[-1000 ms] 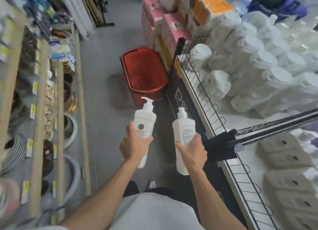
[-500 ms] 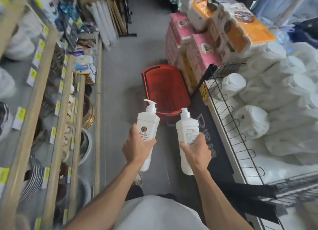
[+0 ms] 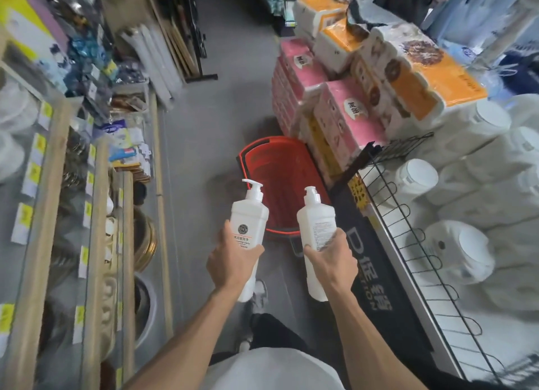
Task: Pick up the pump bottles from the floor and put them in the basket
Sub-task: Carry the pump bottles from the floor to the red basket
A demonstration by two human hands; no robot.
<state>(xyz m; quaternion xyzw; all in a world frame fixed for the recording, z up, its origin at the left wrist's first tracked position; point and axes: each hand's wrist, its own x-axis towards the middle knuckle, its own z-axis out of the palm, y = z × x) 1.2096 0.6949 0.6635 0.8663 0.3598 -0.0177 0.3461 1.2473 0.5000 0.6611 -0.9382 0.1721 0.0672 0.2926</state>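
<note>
Grips first. Your left grip (image 3: 233, 261) is wrapped round the lower half of the left pump bottle (image 3: 248, 220), with the thumb lying across the label side and the fingers hidden behind the body. Your right grip (image 3: 331, 258) clasps the right pump bottle (image 3: 314, 223) the same way, at about mid-body. Both grips are full.

Orientation. Each bottle's long axis runs away from you, base toward your body and pump head at the far end. On the left bottle a round logo and an orange-lined label face the camera, and the nozzle points to your left. On the right bottle a fine-print label faces the camera; I cannot tell which way its nozzle points.

Position. The bottles are side by side and apart, held in the air above the grey floor (image 3: 215, 121). In this view their pump ends overlap the near end of the red basket (image 3: 269, 140), but neither bottle is in it.

Outward. The basket stands on the floor, just beside a stack of pink tissue packs (image 3: 347, 121), with orange packs (image 3: 431, 77) behind them. One shoe (image 3: 259, 293) shows below the left bottle. Wooden-edged shelves (image 3: 55, 185) with yellow price tags are on your left. A wire-fronted shelf (image 3: 408, 244) of white tubs (image 3: 460, 252) is on your right.
</note>
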